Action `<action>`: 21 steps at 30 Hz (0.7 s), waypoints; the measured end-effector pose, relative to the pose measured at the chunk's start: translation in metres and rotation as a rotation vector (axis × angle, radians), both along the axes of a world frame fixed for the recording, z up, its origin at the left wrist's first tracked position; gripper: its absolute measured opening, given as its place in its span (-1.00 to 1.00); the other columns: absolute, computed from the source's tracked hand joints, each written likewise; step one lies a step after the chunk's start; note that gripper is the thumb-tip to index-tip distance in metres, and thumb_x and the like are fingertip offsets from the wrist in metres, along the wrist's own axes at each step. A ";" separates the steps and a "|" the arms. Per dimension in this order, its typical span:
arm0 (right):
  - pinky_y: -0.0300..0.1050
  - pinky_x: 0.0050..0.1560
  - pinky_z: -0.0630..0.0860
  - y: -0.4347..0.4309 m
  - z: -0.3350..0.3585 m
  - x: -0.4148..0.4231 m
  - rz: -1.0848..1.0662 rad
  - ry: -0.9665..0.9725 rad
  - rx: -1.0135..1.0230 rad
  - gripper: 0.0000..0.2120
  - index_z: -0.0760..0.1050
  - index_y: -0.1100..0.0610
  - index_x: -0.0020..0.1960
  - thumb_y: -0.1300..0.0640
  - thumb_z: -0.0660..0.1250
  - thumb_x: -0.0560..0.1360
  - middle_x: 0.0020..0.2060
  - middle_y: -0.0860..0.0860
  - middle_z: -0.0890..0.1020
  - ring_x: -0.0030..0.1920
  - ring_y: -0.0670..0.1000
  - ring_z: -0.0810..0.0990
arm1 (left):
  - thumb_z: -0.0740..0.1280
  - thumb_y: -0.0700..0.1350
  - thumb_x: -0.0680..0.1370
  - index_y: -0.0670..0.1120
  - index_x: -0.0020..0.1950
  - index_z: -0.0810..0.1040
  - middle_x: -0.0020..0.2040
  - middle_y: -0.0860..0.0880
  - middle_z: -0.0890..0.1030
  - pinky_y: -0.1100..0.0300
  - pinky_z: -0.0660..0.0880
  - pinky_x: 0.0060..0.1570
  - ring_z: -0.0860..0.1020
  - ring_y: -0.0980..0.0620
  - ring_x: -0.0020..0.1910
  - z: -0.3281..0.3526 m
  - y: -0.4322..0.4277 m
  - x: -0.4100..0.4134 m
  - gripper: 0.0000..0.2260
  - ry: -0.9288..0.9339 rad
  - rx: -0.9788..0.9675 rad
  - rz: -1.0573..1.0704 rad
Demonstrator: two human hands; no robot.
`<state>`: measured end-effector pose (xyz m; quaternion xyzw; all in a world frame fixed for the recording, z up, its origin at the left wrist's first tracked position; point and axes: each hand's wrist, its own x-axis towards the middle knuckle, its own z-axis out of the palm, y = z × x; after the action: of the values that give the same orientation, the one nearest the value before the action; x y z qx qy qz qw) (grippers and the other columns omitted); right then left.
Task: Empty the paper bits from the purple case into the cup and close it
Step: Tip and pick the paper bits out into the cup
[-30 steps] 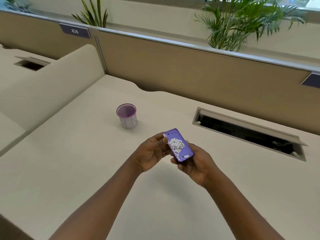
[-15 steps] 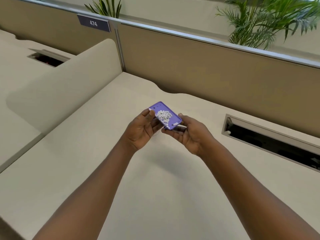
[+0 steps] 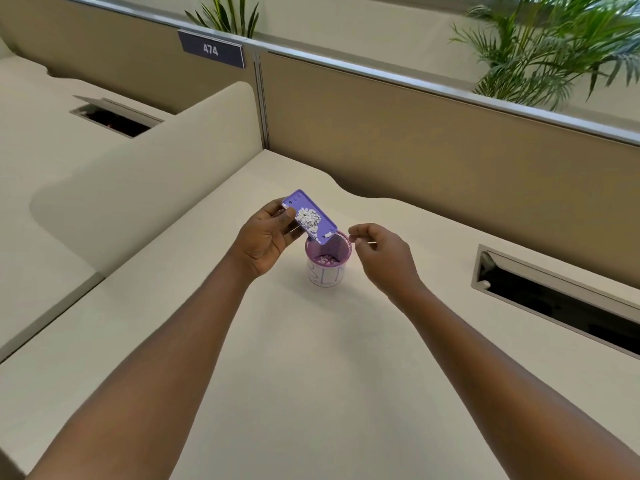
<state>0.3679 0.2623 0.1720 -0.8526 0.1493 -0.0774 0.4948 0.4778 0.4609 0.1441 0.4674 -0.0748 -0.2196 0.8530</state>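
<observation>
Here your left hand grips the purple case by its upper end, thumb across the open face and fingers behind it. The case is tilted, its lower end dipping over the rim of the cup on the side nearest that hand. A heap of white paper bits clings to the middle of the case's open face, and a few lie near its lower edge. More bits sit in the bottom of the cup, which stands upright on the beige desk, with a purple lining and a white outer wall bearing faint lettering you cannot read.

Your right hand hovers just beside the cup's far side, apart from the case, fingers curled in and thumb and forefinger pinched on a thin pale sliver; what that is cannot be told. To the right, a cable hatch in the desk stands open. A placard reading 474 hangs on the partition behind.
</observation>
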 end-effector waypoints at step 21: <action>0.08 0.03 0.56 0.026 -0.024 0.025 0.276 -0.151 -0.547 -0.53 0.49 0.14 0.41 0.32 0.22 0.52 0.38 0.05 0.55 0.18 0.19 0.48 | 0.25 -0.32 0.64 -0.16 0.26 0.51 0.13 -0.17 0.60 0.04 0.55 0.26 0.59 -0.10 0.13 -0.024 -0.004 0.016 -0.79 -0.066 0.126 0.004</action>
<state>0.3934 0.2888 0.1485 -0.9581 -0.0313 -0.1098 0.2625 0.4936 0.4570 0.1203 0.5271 -0.0879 -0.2066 0.8196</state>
